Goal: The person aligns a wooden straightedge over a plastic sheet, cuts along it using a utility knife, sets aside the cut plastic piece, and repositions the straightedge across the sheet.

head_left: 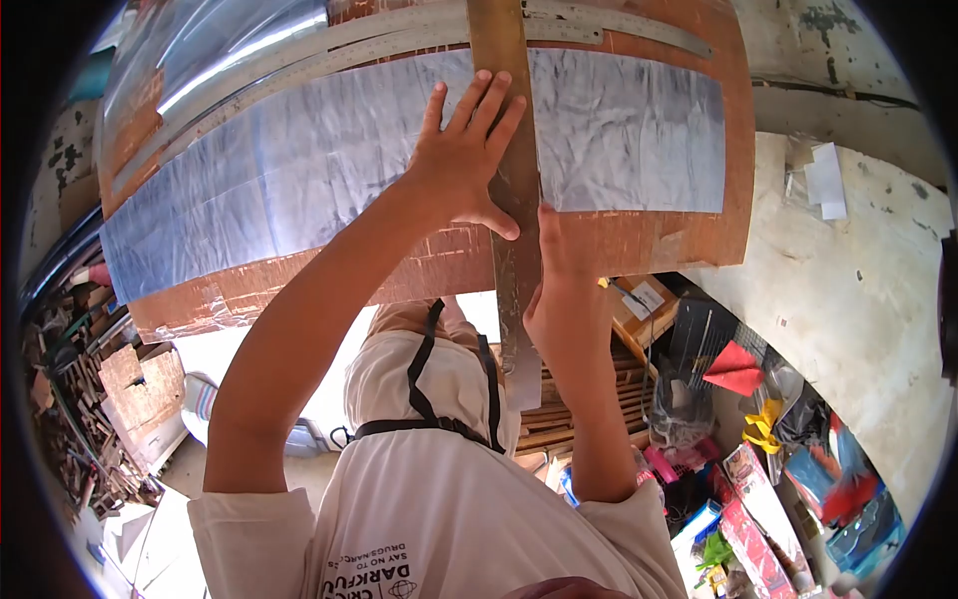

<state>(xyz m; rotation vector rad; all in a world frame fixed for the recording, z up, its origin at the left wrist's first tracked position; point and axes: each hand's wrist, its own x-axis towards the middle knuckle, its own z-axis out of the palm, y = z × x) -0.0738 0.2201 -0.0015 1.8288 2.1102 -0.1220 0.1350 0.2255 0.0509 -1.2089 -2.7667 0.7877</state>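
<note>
A long, flat straightedge bar (pixel 511 140) lies across a grey, shiny sheet (pixel 629 130) on a brown wooden board (pixel 659 238). The bar's near end hangs past the board's front edge. My left hand (pixel 464 160) presses down on the bar, fingers spread, thumb near its right side. Along the bar's right edge is my right hand (pixel 561 262), its index finger extended at the sheet's lower border and its other fingers curled. Whatever it may hold is hidden under the fingers.
Long metal rulers (pixel 654 32) lie behind the sheet, beside clear plastic film (pixel 215 60). At right stands a pale panel (pixel 848 270). Below it are a wooden box (pixel 644 309) and a heap of coloured packages (pixel 753 529). Wood scraps (pixel 95 409) pile up at left.
</note>
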